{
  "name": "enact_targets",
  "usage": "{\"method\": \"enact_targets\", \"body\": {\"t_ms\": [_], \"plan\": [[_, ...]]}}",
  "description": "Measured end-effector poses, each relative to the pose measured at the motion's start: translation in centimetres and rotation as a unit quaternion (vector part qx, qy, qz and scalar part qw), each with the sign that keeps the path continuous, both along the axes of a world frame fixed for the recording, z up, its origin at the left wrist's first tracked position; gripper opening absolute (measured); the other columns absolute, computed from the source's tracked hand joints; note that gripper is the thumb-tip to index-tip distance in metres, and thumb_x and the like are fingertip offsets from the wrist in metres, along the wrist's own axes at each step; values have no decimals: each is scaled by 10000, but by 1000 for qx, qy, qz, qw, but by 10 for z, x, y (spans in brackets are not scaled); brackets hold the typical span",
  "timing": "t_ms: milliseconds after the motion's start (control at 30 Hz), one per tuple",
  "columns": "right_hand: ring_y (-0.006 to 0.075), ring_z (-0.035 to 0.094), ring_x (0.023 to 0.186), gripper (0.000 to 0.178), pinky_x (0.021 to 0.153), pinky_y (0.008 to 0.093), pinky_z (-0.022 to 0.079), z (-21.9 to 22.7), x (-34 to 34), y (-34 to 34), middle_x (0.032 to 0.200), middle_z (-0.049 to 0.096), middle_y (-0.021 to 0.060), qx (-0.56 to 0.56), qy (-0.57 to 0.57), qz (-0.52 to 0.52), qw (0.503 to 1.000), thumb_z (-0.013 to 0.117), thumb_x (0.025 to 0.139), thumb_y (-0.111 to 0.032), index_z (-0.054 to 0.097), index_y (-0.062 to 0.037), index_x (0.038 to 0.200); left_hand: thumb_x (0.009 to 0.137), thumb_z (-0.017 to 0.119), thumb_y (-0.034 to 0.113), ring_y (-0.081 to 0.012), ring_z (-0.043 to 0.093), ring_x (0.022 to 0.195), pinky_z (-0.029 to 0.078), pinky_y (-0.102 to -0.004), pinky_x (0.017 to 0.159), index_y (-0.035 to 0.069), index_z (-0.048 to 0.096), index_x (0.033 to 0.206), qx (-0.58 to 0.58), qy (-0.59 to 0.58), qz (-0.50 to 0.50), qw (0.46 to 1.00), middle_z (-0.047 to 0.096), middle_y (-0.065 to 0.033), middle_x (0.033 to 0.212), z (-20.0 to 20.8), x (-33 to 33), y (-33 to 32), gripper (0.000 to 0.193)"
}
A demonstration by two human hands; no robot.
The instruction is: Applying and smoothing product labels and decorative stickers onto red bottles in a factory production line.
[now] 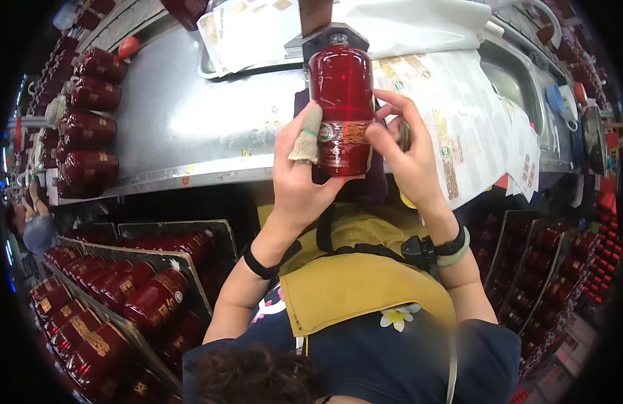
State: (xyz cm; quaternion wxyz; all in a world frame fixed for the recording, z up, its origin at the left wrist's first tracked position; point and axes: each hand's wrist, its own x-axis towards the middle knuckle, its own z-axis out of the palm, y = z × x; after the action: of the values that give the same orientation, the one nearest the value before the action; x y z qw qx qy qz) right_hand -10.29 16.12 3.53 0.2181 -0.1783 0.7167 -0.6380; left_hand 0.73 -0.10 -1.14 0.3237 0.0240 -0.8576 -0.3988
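Note:
A dark red glass bottle (340,87) with a clear neck lies tilted on a dark support at the bench edge, its neck pointing away from me. My left hand (299,165) is closed around its left side and base, and one finger wears a knitted cover (307,138). Across the lower body runs a gold patterned label (345,132) with a round green and white mark. At the bottle's right side is my right hand (412,145), its thumb against the label's right end and its fingers bent and apart. Something greyish shows among those fingers, too hidden to name.
Sheets of labels (453,121) cover the bench right of the bottle, with more papers (247,34) behind. Red bottles (89,128) stand in a row along the metal bench's (190,121) left end. Crates of bottles (153,296) flank me. A sink (510,74) sits at right.

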Motion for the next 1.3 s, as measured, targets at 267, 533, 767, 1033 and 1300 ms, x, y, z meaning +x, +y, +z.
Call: {"method": "enact_targets", "body": {"t_ms": [267, 533, 767, 1033, 1300], "plan": [[34, 380, 741, 684, 675, 191, 357, -28, -4, 1, 911, 474, -59, -49, -56, -8, 997, 797, 939, -234, 504, -38, 1525, 910, 812, 235, -287, 550, 1357, 461, -394, 1108, -54, 442, 1530, 345, -2, -91, 934, 476, -212, 1554, 10, -5, -1, 778], [41, 383, 725, 721, 670, 205, 370, -30, -5, 0, 887, 473, -62, -25, -41, -3, 999, 812, 918, -260, 504, -64, 1539, 1064, 629, 154, -167, 617, 1187, 491, -334, 1032, -67, 526, 1402, 468, -76, -61, 878, 653, -133, 1318, 24, -18, 10, 417], [45, 400, 731, 718, 658, 212, 373, -33, -4, 1, 870, 483, -57, -38, -29, -4, 999, 819, 911, -280, 518, -65, 1527, 1059, 597, 79, -201, 535, 1324, 421, -357, 1134, -60, 266, 1611, 451, -109, -66, 883, 504, -169, 1512, 28, -18, 9, 659], [119, 522, 1035, 580, 953, 271, 430, -31, -10, 18, 1077, 579, 33, -73, -44, -72, 994, 659, 1028, -255, 436, -1, 1499, 1057, 592, 69, -223, 468, 1405, 350, -370, 1191, -63, 209, 1629, 431, -110, -59, 894, 415, -177, 1592, 29, -19, 11, 701], [146, 595, 1099, 244, 988, 290, 473, -22, -9, 16, 1159, 664, 77, -104, 7, -93, 990, 530, 1046, -76, 644, 20, 1238, 1081, 561, 115, -221, 463, 1410, 347, -365, 1190, -55, 206, 1632, 398, -112, -54, 909, 407, -174, 1598, 21, -19, 11, 677]]}}
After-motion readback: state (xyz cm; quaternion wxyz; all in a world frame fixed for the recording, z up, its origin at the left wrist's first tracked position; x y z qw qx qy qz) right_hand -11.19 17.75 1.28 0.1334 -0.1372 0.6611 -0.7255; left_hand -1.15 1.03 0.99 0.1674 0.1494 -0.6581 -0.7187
